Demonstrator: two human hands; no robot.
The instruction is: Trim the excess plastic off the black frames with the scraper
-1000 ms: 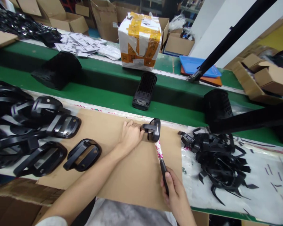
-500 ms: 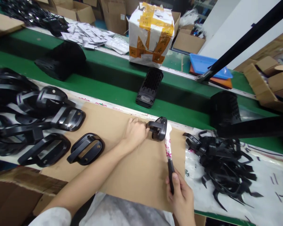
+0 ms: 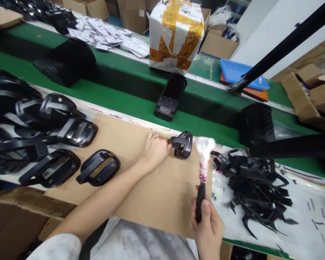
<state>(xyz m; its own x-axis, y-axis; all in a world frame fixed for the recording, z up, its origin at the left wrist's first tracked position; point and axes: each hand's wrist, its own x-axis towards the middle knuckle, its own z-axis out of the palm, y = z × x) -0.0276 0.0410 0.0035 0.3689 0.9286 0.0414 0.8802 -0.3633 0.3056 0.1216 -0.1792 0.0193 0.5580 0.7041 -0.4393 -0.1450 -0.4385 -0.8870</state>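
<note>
My left hand (image 3: 157,148) is closed around the strap end of a black plastic part (image 3: 189,146), an oval plate with a strap-like loop. The part stands on edge on a sheet of brown cardboard (image 3: 148,202). In my right hand (image 3: 209,225) is a hammer (image 3: 203,168) with a black grip; its head and neck are wrapped in white, with pink print on the neck. The hammer's head is to the right of the plate, apart from it, and slightly blurred. Another black looped part (image 3: 99,168) lies on the cardboard left of my forearm.
Looped black parts (image 3: 48,168) are piled at the left. A heap of black straps (image 3: 260,191) lies at the right. Black housings (image 3: 170,95) sit on the green belt (image 3: 124,97), with a taped white box (image 3: 176,36) behind. A black post (image 3: 284,47) slants across the upper right.
The hammer's head has swung right, away from the plate it was beside. My left hand keeps its grip on the part. The whole view has shifted slightly.
</note>
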